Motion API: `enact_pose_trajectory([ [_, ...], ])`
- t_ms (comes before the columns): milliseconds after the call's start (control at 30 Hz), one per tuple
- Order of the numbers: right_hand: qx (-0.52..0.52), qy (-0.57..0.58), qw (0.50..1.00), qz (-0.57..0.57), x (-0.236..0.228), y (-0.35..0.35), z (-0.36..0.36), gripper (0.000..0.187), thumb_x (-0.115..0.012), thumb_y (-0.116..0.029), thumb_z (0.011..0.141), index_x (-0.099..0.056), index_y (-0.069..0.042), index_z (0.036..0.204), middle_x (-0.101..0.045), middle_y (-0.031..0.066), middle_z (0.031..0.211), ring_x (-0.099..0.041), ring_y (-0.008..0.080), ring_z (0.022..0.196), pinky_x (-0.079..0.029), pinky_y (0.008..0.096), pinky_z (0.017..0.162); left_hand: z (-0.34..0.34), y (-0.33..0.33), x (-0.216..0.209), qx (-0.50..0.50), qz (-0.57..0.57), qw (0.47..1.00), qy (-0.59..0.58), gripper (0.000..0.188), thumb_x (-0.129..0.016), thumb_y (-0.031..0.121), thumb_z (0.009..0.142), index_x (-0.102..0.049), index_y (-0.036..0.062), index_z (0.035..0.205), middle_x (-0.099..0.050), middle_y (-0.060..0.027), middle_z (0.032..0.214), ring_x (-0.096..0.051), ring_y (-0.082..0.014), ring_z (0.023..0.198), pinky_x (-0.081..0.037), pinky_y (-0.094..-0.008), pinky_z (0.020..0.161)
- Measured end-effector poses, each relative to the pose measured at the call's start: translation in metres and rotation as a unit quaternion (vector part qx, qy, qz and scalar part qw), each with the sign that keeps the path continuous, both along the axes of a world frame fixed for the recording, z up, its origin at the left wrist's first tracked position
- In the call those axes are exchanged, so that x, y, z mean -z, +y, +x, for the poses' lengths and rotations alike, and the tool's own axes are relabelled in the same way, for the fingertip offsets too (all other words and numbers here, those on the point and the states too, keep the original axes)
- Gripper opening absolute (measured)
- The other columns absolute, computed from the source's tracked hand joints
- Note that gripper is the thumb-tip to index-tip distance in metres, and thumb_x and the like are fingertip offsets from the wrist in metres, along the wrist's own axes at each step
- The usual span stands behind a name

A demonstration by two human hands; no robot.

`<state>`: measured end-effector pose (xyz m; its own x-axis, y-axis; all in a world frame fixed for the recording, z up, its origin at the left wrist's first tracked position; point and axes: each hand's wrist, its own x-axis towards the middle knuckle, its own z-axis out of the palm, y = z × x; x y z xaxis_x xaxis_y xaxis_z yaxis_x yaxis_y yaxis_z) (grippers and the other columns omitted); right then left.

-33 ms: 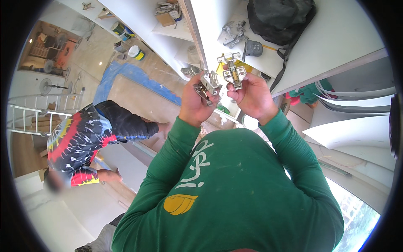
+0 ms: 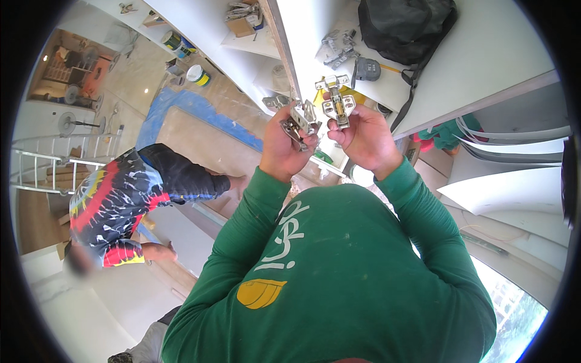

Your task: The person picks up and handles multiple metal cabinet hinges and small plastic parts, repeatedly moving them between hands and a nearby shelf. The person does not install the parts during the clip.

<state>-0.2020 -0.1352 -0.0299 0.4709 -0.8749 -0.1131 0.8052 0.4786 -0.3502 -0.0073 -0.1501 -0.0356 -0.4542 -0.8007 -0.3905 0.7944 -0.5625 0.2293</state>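
My left hand (image 2: pixel 282 145) is closed around metal cabinet hinges (image 2: pixel 301 116), at least two of them bunched together. Beside it, my right hand (image 2: pixel 370 138) pinches a single cabinet hinge (image 2: pixel 339 104) by its lower end, its winged mounting plate facing me. The two hands are close together, held up in front of the open cabinet. More loose hinges (image 2: pixel 340 48) lie on the white cabinet shelf (image 2: pixel 478 66) beyond my right hand. Next to those hinges sits a grey tape measure (image 2: pixel 366 69).
A black bag (image 2: pixel 405 30) rests on the shelf, its strap hanging over the edge. A cardboard box of metal parts (image 2: pixel 241 23) stands on a farther shelf. At left, a co-worker (image 2: pixel 118 206) bends near a ladder (image 2: pixel 57 172). Paint buckets (image 2: pixel 197 75) stand on the floor.
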Motion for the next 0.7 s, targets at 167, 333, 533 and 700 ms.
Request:
enact_pose_trajectory([
  [167, -0.002, 0.067, 0.997, -0.029, -0.019, 0.008, 0.014, 0.042, -0.041, -0.023, 0.112, -0.053, 0.003, 0.141, -0.068, 0.0174, 0.126, -0.071, 0.0255, 0.102, -0.064, 0.0381, 0.089, 0.009, 0.004, 0.002, -0.012, -0.017, 1.0, 0.016, 0.028, -0.047, 0.023, 0.106, -0.064, 0.0017, 0.104, -0.067, -0.0077, 0.081, -0.06, -0.0128, 0.056, -0.048, -0.0235, 0.046],
  [333, -0.014, 0.103, 0.994, -0.037, -0.023, 0.006, 0.023, 0.043, -0.04, -0.023, 0.112, -0.053, 0.005, 0.142, -0.068, 0.0198, 0.127, -0.073, 0.0279, 0.107, -0.064, 0.0364, 0.091, 0.009, 0.0, -0.001, 0.001, -0.039, 0.998, -0.042, 0.034, -0.044, 0.026, 0.108, -0.067, 0.002, 0.11, -0.071, -0.0082, 0.086, -0.061, -0.0108, 0.057, -0.051, -0.0238, 0.047],
  [533, -0.022, 0.099, 0.993, -0.067, -0.025, -0.001, 0.022, 0.045, -0.037, -0.017, 0.11, -0.048, 0.005, 0.148, -0.066, 0.0212, 0.13, -0.073, 0.032, 0.107, -0.063, 0.0402, 0.094, 0.01, -0.003, -0.018, 0.021, -0.066, 0.997, -0.017, 0.034, -0.044, 0.028, 0.108, -0.066, 0.0028, 0.114, -0.075, -0.0108, 0.095, -0.068, -0.0168, 0.064, -0.057, -0.0261, 0.051],
  [700, -0.014, 0.091, 0.995, -0.046, -0.026, -0.004, 0.019, 0.046, -0.035, -0.012, 0.108, -0.046, 0.004, 0.15, -0.063, 0.0212, 0.136, -0.071, 0.0328, 0.114, -0.06, 0.046, 0.1, -0.004, -0.011, -0.031, -0.064, 0.003, 0.984, -0.169, 0.032, -0.048, 0.029, 0.108, -0.065, 0.0031, 0.114, -0.074, -0.0087, 0.091, -0.067, -0.0186, 0.063, -0.061, -0.0316, 0.061],
])
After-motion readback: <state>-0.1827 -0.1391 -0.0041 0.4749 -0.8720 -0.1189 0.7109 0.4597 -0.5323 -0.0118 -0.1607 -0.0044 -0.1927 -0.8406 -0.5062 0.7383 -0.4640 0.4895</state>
